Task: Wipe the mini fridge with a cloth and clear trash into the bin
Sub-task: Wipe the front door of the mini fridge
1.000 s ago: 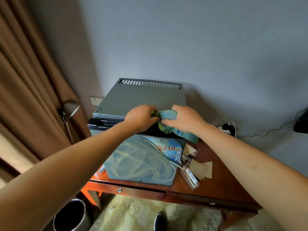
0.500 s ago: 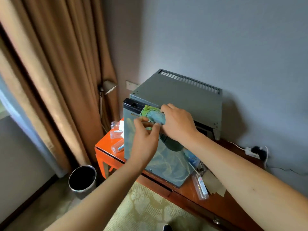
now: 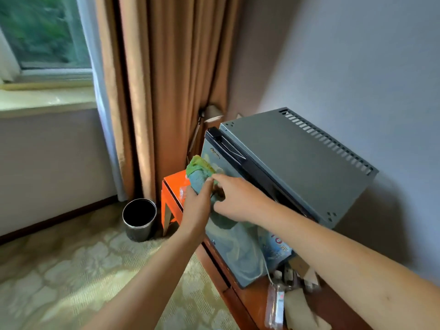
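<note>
One mini fridge [image 3: 292,163] stands on one wooden surface [image 3: 252,298]. One green cloth [image 3: 198,173] meets two hands, left [image 3: 197,206] and right [image 3: 240,201]. One black bin [image 3: 139,219] sits on the floor, by one brown curtain [image 3: 166,91] and one window [image 3: 42,32].

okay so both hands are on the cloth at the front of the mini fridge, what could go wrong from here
1. The mini fridge sits near the front edge of the wooden table; hard pushing on the door might shift it.
2. The cloth, held by the left hand and right hand, could sweep the small plastic items off the orange corner.
3. The bin stands apart on the floor, so tossed trash may miss.
</note>
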